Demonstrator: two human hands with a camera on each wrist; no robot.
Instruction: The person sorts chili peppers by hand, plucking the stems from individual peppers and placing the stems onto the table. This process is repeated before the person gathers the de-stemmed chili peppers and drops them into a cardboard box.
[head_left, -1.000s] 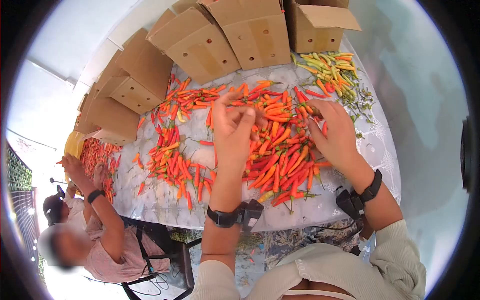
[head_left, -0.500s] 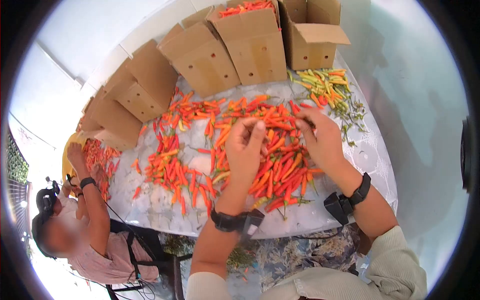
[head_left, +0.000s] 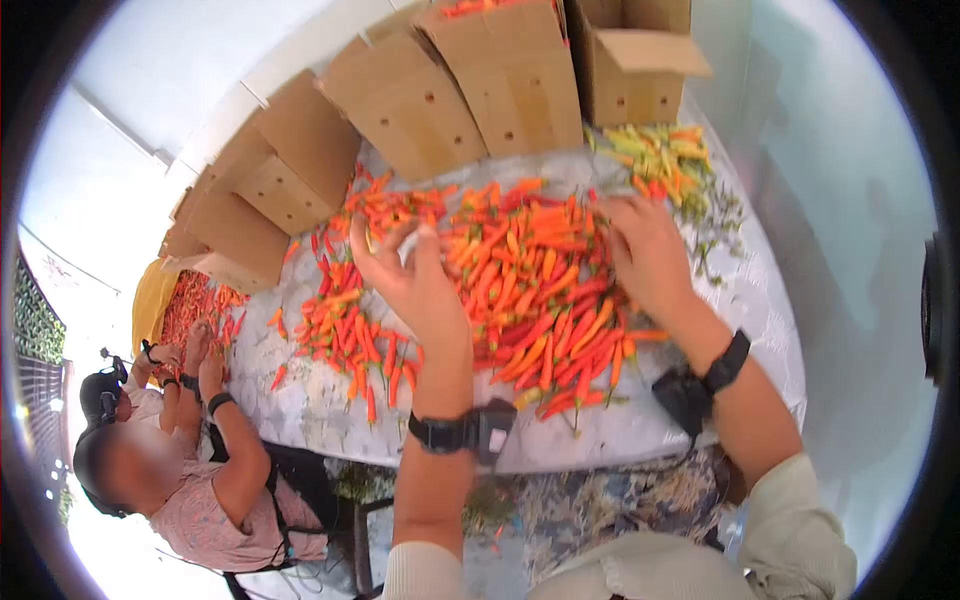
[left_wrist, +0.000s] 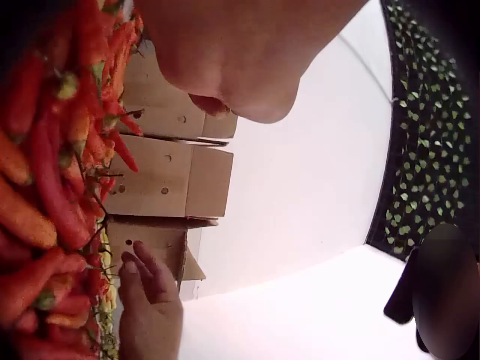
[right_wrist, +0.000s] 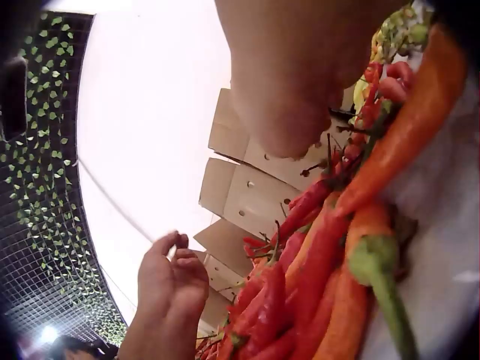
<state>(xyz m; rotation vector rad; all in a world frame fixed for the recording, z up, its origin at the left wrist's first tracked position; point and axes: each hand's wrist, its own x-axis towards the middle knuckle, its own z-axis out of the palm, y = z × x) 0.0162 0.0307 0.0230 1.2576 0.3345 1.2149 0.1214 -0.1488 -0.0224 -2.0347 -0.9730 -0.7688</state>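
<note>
A large heap of red and orange chili peppers (head_left: 545,290) covers the table in front of me. My left hand (head_left: 420,300) is raised over the heap's left side, fingers spread and apart, with nothing seen in it. At the heap's right edge, my right hand (head_left: 650,255) reaches down with bent fingers, its fingertips right at the peppers. The right wrist view shows pepper stems close by the right hand (right_wrist: 289,90), but I cannot tell whether its fingers hold one. To the left lies a smaller spread of red and orange chili peppers (head_left: 355,335).
Yellow-green chili peppers (head_left: 665,160) lie at the back right, beside loose green stems (head_left: 718,225). Cardboard boxes line the far side, including a tall box (head_left: 510,85) with red peppers inside and an open-flapped box (head_left: 640,90). Another person (head_left: 225,490) works at the left.
My left hand has moved left, away from the right hand, and its fingers have spread. The right hand stays at the heap's right edge. The neighbouring person's arms have shifted.
</note>
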